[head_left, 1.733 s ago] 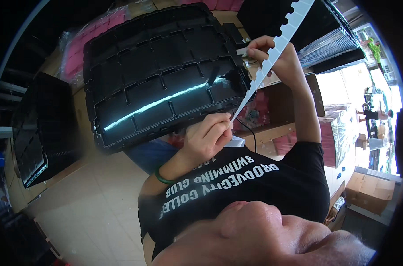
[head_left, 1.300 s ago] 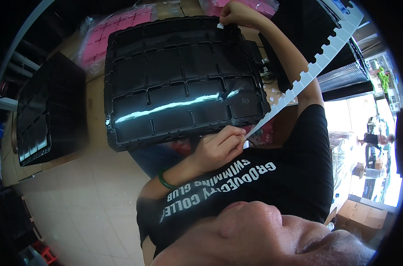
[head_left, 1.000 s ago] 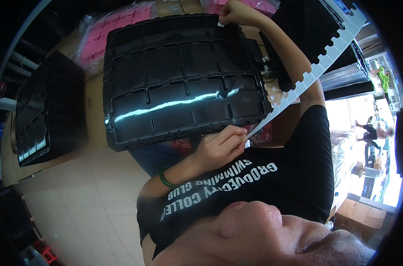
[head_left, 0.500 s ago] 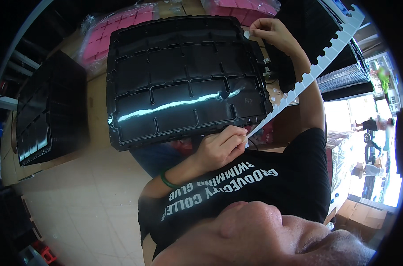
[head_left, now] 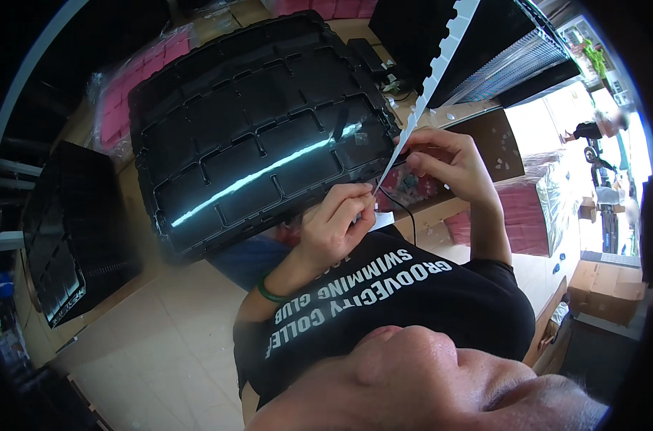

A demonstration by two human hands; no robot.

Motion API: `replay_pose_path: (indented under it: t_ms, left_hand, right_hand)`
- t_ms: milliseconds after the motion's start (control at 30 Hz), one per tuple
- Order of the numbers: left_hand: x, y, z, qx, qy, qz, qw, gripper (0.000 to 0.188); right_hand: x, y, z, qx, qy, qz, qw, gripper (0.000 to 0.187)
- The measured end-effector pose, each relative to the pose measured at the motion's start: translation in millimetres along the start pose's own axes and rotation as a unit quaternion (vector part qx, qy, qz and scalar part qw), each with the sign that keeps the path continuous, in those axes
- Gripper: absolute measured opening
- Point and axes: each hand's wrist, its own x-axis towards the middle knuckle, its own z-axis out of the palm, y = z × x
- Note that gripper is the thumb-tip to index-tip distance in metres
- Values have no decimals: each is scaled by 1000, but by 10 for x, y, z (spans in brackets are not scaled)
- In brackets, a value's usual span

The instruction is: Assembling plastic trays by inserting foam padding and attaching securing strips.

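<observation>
Right now our left hand (head_left: 337, 223) pinches the lower end of a white notched strip (head_left: 441, 68), which slants up past the near right corner of a black compartmented plastic tray (head_left: 251, 147) and out at the top edge. Our right hand (head_left: 448, 165) curls beside the strip, thumb and fingertips close to its edge; we cannot tell whether they grip anything. Since the strip looks thin and we see only one end held, a sideways tug could probably kink or tear it. If our left pinch slackens, it might slip down into the open cardboard box (head_left: 504, 154) or onto the white scraps (head_left: 450, 116). The thin black cable (head_left: 413, 223) below our right hand could also snag a finger.
</observation>
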Motion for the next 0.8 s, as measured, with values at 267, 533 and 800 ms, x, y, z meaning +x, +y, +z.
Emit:
replay_pose_path:
  t_ms: [267,533,800]
  left_hand:
    - [-35,59,-132,122,41,26,991,17]
    - [-81,23,-271,68,56,73,993,17]
    - [-190,1,-350,68,48,12,996,12]
  right_hand:
    - [194,-123,240,173,-29,33,984,11]
    - [1694,-495,285,-176,-85,-217,956,27]
    - [3440,-1243,1770,-334,-251,-225,880,18]
